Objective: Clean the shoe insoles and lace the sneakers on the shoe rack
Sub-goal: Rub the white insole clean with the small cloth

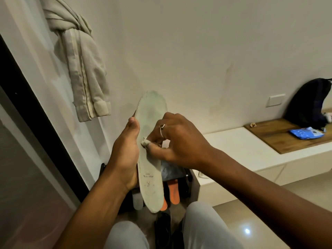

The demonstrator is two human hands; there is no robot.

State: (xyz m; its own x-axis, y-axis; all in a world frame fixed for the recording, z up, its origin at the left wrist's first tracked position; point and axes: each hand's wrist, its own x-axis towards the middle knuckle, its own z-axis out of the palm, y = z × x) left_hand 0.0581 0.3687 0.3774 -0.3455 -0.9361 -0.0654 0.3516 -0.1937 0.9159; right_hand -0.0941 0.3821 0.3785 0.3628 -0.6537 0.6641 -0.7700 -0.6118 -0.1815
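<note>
On the dark shoe rack (189,178) below us lie two orange insoles (174,193), partly hidden behind the pale, flat insole (150,112) that our left hand (125,155) grips upright by its edge. Our right hand (179,141) pinches a small crumpled white wipe (145,142) against its worn surface. A beige garment (80,60) hangs on the wall nearby.

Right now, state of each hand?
Left hand: grips the pale insole by its edge.
Right hand: pinches a small cloth wad against the insole.
</note>
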